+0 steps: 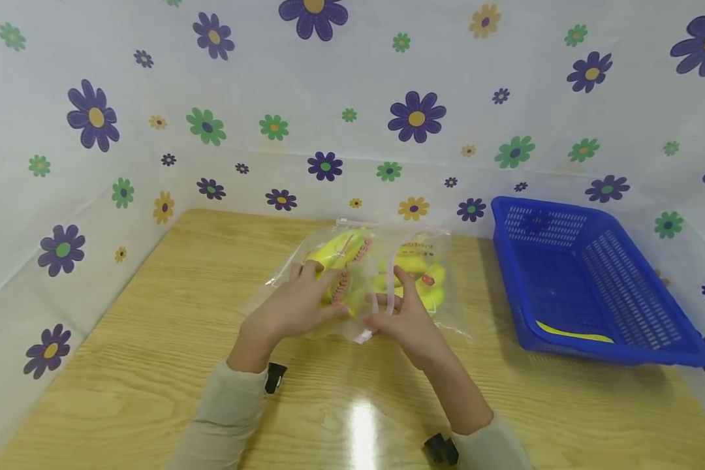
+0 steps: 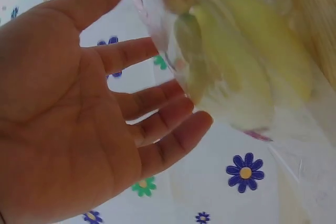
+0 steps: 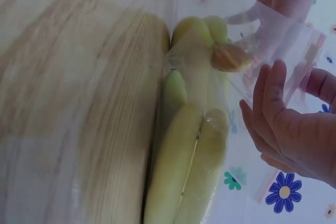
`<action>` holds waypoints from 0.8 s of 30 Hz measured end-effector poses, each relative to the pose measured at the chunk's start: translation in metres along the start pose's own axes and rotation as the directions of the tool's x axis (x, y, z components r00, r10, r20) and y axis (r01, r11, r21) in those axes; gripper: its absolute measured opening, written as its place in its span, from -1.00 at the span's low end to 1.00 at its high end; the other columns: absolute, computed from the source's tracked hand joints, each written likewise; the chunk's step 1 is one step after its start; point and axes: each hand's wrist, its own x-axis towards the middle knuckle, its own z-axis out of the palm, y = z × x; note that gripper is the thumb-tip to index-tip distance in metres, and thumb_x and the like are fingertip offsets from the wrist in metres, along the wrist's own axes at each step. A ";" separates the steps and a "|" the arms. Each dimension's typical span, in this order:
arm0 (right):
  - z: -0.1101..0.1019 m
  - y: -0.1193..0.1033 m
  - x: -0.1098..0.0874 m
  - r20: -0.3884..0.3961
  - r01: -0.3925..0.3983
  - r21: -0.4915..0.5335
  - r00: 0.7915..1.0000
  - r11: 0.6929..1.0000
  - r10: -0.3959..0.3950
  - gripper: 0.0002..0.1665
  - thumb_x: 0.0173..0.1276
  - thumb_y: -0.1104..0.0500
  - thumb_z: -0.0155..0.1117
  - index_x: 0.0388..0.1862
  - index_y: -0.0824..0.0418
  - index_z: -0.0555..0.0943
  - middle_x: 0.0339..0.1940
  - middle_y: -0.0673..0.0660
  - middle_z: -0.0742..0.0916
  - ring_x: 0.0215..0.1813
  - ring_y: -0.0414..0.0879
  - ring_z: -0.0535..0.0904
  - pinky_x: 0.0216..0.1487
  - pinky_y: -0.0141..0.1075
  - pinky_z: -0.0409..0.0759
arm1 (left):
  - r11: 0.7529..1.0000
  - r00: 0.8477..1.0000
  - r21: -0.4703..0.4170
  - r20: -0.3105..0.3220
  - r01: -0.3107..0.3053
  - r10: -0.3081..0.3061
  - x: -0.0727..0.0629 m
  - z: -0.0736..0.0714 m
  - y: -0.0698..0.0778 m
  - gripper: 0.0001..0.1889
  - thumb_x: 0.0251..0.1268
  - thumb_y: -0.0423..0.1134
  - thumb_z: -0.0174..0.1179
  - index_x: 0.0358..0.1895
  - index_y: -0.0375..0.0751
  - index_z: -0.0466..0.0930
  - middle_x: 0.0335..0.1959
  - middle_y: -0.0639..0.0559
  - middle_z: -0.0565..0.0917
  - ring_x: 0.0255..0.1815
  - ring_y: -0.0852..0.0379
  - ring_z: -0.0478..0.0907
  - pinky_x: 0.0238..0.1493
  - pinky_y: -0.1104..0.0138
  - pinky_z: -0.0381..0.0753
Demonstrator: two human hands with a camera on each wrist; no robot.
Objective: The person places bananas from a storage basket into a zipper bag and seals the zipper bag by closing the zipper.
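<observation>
Clear zip bags with red print lie side by side on the table. The left bag (image 1: 288, 271) holds yellow banana-shaped pieces (image 1: 335, 251). More yellow pieces (image 1: 435, 297), one with a reddish-brown patch, fill the right bag (image 1: 455, 313). My left hand (image 1: 296, 303) rests over the left bag, and in the left wrist view its fingers are spread, tips at the plastic. Near the pale pink zip strip (image 1: 390, 284) is my right hand (image 1: 414, 326), thumb and fingers apart around the strip. The right wrist view shows those fingers (image 3: 275, 87) fairly straight against the plastic beside the bananas (image 3: 176, 161).
A blue plastic basket (image 1: 508, 281) with slotted sides stands at the right of the wooden table (image 1: 170, 365); a narrow yellow curved thing (image 1: 576, 334) shows inside it. White flower-printed sheeting (image 1: 241, 85) rises at the back and both sides.
</observation>
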 end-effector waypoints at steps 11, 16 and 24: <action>-0.002 -0.002 0.001 -0.174 0.020 0.176 0.985 0.984 0.011 0.05 0.15 0.50 0.07 0.58 0.38 -0.17 0.37 0.47 0.41 0.09 0.07 0.56 -0.14 -0.37 0.59 | 0.995 0.991 -0.081 0.127 0.055 -0.044 0.092 -0.022 -0.049 -0.32 0.52 -0.07 -0.04 0.57 -0.26 0.01 0.51 -0.40 0.11 0.46 -0.37 0.13 0.38 -0.17 0.29; -0.005 -0.003 0.008 -0.212 -0.007 0.319 0.974 0.948 0.079 -0.34 0.33 0.43 0.05 0.41 0.53 0.22 0.19 0.31 0.52 -0.16 -0.13 0.59 -0.18 -0.42 0.60 | 0.976 0.984 -0.205 0.176 0.069 -0.033 0.101 -0.019 -0.066 -0.29 0.47 -0.06 0.03 0.56 -0.26 0.02 0.39 -0.33 0.33 -0.07 -0.14 0.52 -0.26 0.18 0.65; -0.011 -0.020 0.024 -0.222 -0.002 0.142 0.974 0.990 0.033 -0.59 0.41 0.26 0.23 0.21 0.33 0.57 0.09 0.22 0.67 -0.21 -0.11 0.72 -0.37 -0.42 0.64 | 0.941 0.993 -0.317 0.078 0.114 -0.094 0.088 -0.013 -0.084 -0.44 0.33 -0.11 0.13 0.23 -0.42 0.22 0.14 -0.38 0.45 -0.08 -0.10 0.53 -0.10 0.21 0.66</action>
